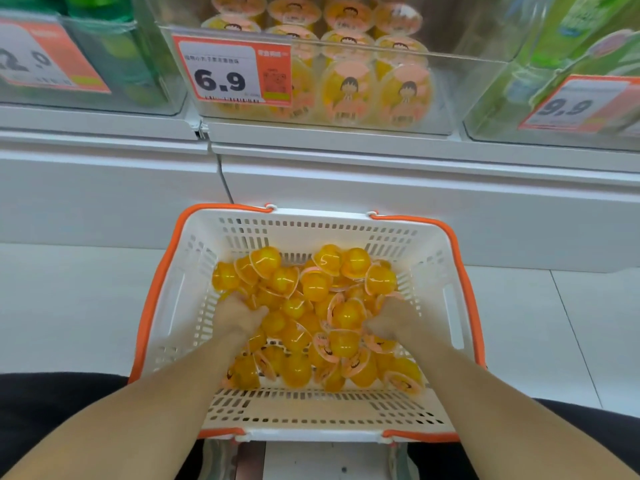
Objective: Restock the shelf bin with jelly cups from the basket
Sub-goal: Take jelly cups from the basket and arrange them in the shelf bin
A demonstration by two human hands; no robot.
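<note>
Dozens of jelly cups (313,317) heaped loose in the white basket (239,415), piled thickest toward its far wall and thinning toward the near rim. Both hands plunged into the heap: left hand (239,315) near the basket's left wall, right hand (389,318) toward the right wall, well apart. Fingers of each buried among the cups and blurred, so cannot tell whether spread flat, cupped, or already curled round anything. Above, beyond the basket's far rim, the clear shelf bin (460,84) with the 6.9 price tag (228,69) at its front left corner, already stocked with neat rows, lids upward, some headroom seemingly left on top.

Likely light, each cup a small thin plastic dome with a flat peel-off lid; smooth, glossy walls, probably slippery and prone to rolling off a handful. Thin foil lids probably the weak point: best not pinched or pried at the flange. Better scooped from beneath in cupped palms, several at once, or taken singly round the domed body. Overfilled handfuls apt to spill on the lift to the bin.
</note>
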